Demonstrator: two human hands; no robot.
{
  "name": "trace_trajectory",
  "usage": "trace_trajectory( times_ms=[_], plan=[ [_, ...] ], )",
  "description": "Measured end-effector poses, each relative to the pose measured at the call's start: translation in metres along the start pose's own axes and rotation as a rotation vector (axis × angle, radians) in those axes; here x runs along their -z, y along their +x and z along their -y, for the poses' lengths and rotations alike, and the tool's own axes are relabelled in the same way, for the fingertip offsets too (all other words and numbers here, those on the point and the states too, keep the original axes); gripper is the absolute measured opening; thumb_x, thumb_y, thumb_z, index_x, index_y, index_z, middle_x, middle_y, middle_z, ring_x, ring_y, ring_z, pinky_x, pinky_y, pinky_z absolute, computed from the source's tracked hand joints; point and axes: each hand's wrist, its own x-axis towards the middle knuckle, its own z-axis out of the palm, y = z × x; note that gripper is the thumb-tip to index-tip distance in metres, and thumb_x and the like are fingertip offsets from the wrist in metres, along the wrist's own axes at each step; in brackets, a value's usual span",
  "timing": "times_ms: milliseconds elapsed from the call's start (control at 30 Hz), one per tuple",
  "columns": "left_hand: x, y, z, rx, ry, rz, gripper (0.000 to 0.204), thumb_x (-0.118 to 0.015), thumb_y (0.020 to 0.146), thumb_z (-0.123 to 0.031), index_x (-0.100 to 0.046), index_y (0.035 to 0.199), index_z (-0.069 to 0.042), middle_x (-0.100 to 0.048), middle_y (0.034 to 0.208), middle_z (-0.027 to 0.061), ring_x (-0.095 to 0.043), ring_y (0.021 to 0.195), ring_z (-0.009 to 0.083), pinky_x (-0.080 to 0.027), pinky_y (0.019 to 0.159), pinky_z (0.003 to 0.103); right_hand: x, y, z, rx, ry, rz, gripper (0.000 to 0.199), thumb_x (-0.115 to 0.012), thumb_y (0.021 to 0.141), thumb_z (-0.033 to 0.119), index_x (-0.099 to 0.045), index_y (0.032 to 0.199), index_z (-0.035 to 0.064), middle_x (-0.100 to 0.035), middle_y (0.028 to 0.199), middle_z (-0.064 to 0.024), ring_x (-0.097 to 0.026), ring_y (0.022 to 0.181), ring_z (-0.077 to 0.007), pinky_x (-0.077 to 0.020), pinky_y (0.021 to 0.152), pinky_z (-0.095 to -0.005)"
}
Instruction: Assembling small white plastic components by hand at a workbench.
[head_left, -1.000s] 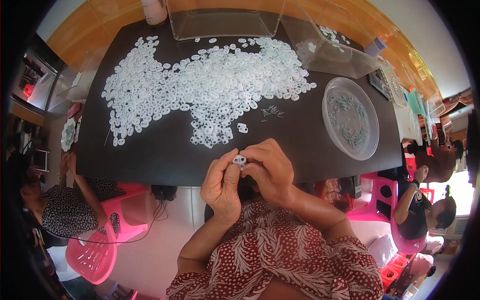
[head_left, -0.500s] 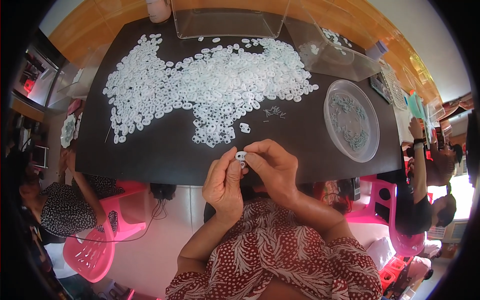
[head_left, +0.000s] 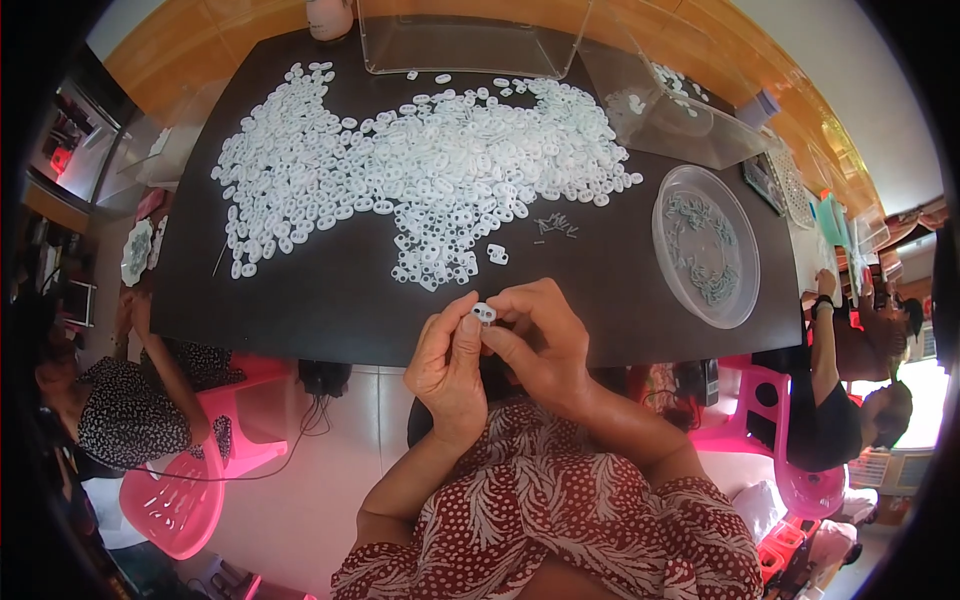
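Note:
Just over the near table edge, a small white oval plastic piece with two holes [head_left: 484,313] is pinched between the thumb and forefinger of my left hand [head_left: 447,375]. From the other side my right hand [head_left: 548,340] closes its thumb and forefinger around the same piece. What lies under it is hidden by the fingers. Beyond my hands spreads a big heap of white two-hole oval pieces [head_left: 455,145], with squarer white pieces [head_left: 432,245] at its near end. Beside those lie one separate white piece [head_left: 497,254] and several small grey pins [head_left: 557,225].
A round clear tray [head_left: 664,270] of grey-green small parts stands at the right. Clear plastic bins [head_left: 470,72] line the far side, with a pink-labelled jar [head_left: 329,18] at far left. People sit at both sides near pink chairs [head_left: 175,505].
The oval piece has tilted between my fingers, and my right thumb has shifted lower beneath it. The whole view has moved slightly. A person's arm at the right has lowered.

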Motion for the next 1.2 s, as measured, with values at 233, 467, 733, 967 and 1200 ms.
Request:
trace_trajectory(
  times_ms=[233, 467, 733, 967, 1200],
  plan=[
    [0.003, 0.003, -0.007, 0.119, -0.104, 0.018, 0.02, -0.058, 0.093, -0.005, -0.064, 0.109, 0.004, -0.061, 0.091, 0.0028, -0.055, 0.079, 0.0073, -0.046, 0.071, 0.021, 0.003, 0.011, 0.005, 0.13, -0.17, -0.009, 0.026, -0.073, 0.069, -0.002, -0.063, 0.093, 0.0032, -0.062, 0.087, -0.0061, -0.055, 0.076, -0.0199, -0.0461, 0.058, -0.0294],
    [0.005, 0.006, -0.004, 0.172, -0.294, 0.114, 0.022, -0.061, 0.092, -0.008, -0.063, 0.11, 0.004, -0.062, 0.094, 0.0034, -0.056, 0.08, 0.008, -0.047, 0.074, 0.02, 0.009, 0.009, 0.003, 0.159, -0.157, -0.015, 0.03, -0.073, 0.067, -0.003, -0.063, 0.095, 0.0013, -0.062, 0.088, -0.0072, -0.053, 0.072, -0.0174, -0.0445, 0.057, -0.027],
    [0.012, 0.007, 0.002, 0.072, -0.258, 0.167, 0.025, -0.063, 0.091, -0.011, -0.063, 0.111, 0.004, -0.063, 0.094, 0.0044, -0.056, 0.082, 0.0088, -0.046, 0.075, 0.021, 0.007, 0.01, 0.006, 0.174, -0.139, -0.034, 0.028, -0.072, 0.068, -0.003, -0.063, 0.094, 0.0017, -0.063, 0.086, -0.0062, -0.053, 0.071, -0.0193, -0.0448, 0.06, -0.0299],
    [0.01, 0.0, 0.007, -0.034, -0.213, 0.101, 0.026, -0.063, 0.091, -0.013, -0.063, 0.11, 0.005, -0.061, 0.096, 0.0037, -0.054, 0.085, 0.0087, -0.044, 0.079, 0.022, 0.003, 0.008, 0.0, 0.285, -0.171, -0.057, 0.03, -0.071, 0.069, -0.004, -0.062, 0.097, -0.0013, -0.063, 0.087, -0.0098, -0.054, 0.071, -0.022, -0.0451, 0.061, -0.0306],
    [0.006, -0.001, 0.005, -0.078, -0.165, 0.074, 0.022, -0.061, 0.093, -0.012, -0.062, 0.108, 0.004, -0.057, 0.094, 0.0019, -0.051, 0.082, 0.0075, -0.043, 0.077, 0.021, -0.004, 0.005, -0.003, 0.345, -0.199, -0.079, 0.032, -0.069, 0.071, -0.005, -0.059, 0.101, -0.0048, -0.062, 0.09, -0.0154, -0.056, 0.072, -0.0259, -0.046, 0.06, -0.032]
  ],
)
